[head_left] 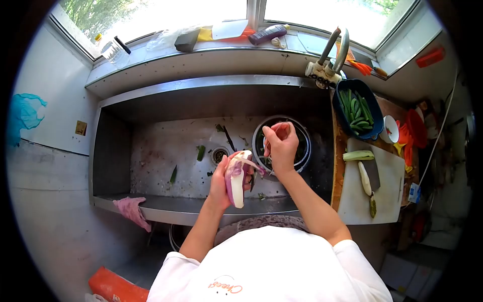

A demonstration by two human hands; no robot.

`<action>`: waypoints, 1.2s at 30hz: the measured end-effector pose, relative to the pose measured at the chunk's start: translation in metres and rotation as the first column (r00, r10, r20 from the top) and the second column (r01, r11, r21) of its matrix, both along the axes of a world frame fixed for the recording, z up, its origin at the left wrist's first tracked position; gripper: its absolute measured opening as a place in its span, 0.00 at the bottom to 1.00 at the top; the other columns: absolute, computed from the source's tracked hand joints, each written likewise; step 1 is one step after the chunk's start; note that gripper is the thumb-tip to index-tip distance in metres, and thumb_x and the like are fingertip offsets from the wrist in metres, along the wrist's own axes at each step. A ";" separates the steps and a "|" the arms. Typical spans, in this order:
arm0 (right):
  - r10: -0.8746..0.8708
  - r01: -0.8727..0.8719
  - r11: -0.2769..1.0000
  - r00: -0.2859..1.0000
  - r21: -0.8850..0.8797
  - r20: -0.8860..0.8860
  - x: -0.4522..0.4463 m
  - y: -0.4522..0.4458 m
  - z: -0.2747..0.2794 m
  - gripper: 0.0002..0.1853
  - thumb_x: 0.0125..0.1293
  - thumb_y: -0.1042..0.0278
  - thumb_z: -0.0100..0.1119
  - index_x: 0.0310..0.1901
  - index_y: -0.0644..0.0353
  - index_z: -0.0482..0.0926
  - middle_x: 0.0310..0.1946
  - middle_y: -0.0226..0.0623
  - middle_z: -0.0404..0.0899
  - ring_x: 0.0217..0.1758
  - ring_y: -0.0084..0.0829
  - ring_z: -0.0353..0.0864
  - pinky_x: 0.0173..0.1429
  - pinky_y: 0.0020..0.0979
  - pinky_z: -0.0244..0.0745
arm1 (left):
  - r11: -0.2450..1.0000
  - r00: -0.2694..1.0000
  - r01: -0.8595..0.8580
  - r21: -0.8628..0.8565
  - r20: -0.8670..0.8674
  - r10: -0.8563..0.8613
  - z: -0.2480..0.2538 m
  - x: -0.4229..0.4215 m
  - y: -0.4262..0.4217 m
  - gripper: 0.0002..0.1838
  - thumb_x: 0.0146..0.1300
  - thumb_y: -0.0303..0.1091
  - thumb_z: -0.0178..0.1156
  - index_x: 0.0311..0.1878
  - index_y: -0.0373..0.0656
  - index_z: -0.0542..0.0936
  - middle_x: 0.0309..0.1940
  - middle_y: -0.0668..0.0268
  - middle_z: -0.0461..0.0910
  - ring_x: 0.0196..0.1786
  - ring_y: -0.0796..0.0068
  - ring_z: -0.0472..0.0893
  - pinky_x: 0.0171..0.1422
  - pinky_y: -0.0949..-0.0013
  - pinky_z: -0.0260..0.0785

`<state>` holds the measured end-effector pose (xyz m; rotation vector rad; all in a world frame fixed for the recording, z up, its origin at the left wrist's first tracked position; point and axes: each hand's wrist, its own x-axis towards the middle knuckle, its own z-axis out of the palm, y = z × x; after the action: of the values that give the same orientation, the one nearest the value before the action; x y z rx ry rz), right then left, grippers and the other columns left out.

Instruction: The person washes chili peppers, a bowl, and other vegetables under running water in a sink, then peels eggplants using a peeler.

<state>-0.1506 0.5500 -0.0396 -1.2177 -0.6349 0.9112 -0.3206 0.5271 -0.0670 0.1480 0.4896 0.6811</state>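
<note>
My left hand (pixel 220 185) is wrapped round a partly peeled purple eggplant (pixel 236 185), held upright above the sink's front edge. White flesh shows down its front, and a loose strip of peel (pixel 251 165) hangs off its upper right side. Something dark and thin sits by the fingers, too unclear to name. My right hand (pixel 283 146) is raised over a round metal bowl (pixel 257 132), thumb and fingers pinched together. What it holds, if anything, I cannot make out. Dark and green scraps lie inside the bowl, partly hidden by this hand.
Green scraps (pixel 200 152) and a dark stem (pixel 229 137) lie in the steel sink (pixel 161 136) around its drain (pixel 219 155). At right, a cutting board (pixel 347 201) bears a pale peeled vegetable (pixel 364 177). A blue basket (pixel 373 132) holds green pods below the faucet (pixel 324 74).
</note>
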 end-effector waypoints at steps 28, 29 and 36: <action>-0.217 0.219 0.968 0.976 0.123 -0.025 0.024 0.022 -0.040 0.08 0.58 0.80 0.57 0.30 0.59 0.67 0.18 0.29 0.69 0.12 0.18 0.67 0.13 0.22 0.61 | 0.980 0.958 0.192 0.058 -0.227 -0.175 0.024 0.003 -0.037 0.21 0.70 0.51 0.45 0.57 0.48 0.69 0.35 0.62 0.76 0.30 0.70 0.76 0.23 0.68 0.70; -0.253 0.248 0.962 0.967 0.115 0.034 0.036 0.024 -0.050 0.08 0.58 0.80 0.57 0.30 0.59 0.67 0.18 0.29 0.69 0.12 0.18 0.67 0.13 0.22 0.61 | 0.980 0.955 0.181 0.078 -0.251 -0.157 0.030 0.005 -0.040 0.22 0.70 0.52 0.45 0.55 0.46 0.71 0.33 0.61 0.76 0.28 0.70 0.76 0.23 0.67 0.71; 0.028 -0.036 0.999 0.980 0.034 0.196 0.018 0.010 -0.020 0.09 0.59 0.77 0.62 0.32 0.58 0.69 0.18 0.25 0.70 0.13 0.17 0.67 0.16 0.19 0.61 | 0.998 0.949 0.057 0.025 -0.311 -0.046 0.001 -0.002 -0.017 0.23 0.73 0.52 0.39 0.55 0.45 0.73 0.35 0.61 0.78 0.28 0.73 0.77 0.26 0.69 0.72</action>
<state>-0.1330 0.5599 -0.0599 -1.2761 -0.8271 0.8082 -0.3222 0.5100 -0.0662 0.3020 0.7746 0.6171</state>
